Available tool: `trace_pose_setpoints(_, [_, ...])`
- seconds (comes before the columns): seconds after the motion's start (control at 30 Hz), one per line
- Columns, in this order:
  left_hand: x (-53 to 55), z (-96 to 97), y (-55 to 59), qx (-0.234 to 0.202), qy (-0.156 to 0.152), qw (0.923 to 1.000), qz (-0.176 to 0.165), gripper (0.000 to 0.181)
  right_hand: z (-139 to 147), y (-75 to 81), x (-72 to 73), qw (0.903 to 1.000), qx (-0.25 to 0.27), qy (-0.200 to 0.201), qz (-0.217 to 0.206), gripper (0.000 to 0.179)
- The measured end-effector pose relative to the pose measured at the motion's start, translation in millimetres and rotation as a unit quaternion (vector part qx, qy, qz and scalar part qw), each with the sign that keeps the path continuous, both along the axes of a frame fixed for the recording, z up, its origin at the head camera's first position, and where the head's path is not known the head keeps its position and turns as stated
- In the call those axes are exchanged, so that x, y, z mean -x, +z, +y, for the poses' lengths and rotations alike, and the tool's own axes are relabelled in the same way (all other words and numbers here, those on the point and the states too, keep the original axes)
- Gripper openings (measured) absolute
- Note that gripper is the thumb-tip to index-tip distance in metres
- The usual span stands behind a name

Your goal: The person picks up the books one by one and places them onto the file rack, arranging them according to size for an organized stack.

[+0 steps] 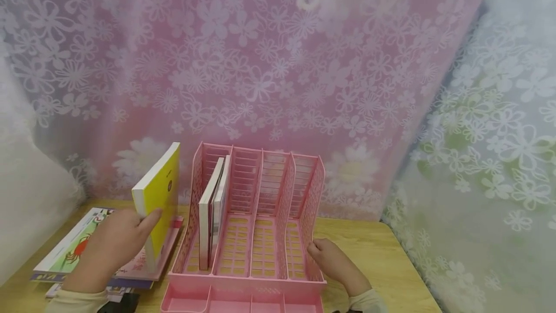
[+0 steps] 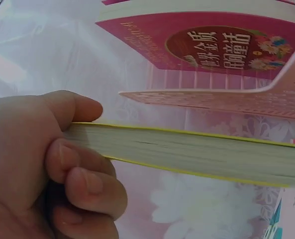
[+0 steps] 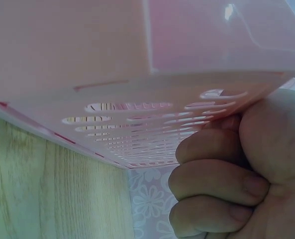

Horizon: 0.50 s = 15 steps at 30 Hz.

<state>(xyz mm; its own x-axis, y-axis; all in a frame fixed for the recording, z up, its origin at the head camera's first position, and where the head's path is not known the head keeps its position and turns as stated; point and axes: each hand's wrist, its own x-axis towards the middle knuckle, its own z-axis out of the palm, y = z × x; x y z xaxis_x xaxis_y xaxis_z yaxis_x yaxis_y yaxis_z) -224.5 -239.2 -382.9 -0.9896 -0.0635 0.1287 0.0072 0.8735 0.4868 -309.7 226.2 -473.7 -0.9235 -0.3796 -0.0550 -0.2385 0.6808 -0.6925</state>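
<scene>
My left hand [image 1: 117,238] grips a thick yellow book [image 1: 162,192] by its edge, held upright above a pile at the left. In the left wrist view, the thumb lies on one cover and curled fingers on the other. A pink file rack [image 1: 271,277] with upright dividers stands in the middle of the table. Its leftmost slot holds two books, one thicker [image 1: 208,216] and one thin [image 1: 220,202]. My right hand [image 1: 332,260] pinches the front edge of the rack's right side wall, with fingers curled, as the right wrist view shows.
On the left lie stacked books, among them one with a red crab cover [image 1: 74,250] and a pink one [image 1: 171,248]. Shallow compartments [image 1: 226,301] run along the rack's front. Wooden table [image 1: 369,245] shows at the right, and a flowered curtain [image 1: 269,62] hangs behind.
</scene>
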Motion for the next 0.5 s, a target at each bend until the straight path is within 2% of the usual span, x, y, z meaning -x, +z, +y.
trace_pose_setpoints(0.13, [0.7,0.8,0.6,0.0,-0.008,1.0,-0.005,0.061,-0.3,1.4,-0.8,1.0,0.002,-0.002,-0.006,0.041])
trace_pose_setpoints(0.37, [3.4,1.4,2.7,-0.005,-0.005,1.0,-0.003,0.059,-1.5,4.0,-2.4,0.9998,0.011,0.003,-0.017,0.043])
trace_pose_setpoints(0.5, [3.3,3.0,2.5,-0.008,-0.004,0.9999,-0.014,0.059,-1.6,4.5,-3.5,0.9998,0.015,0.003,-0.014,0.042])
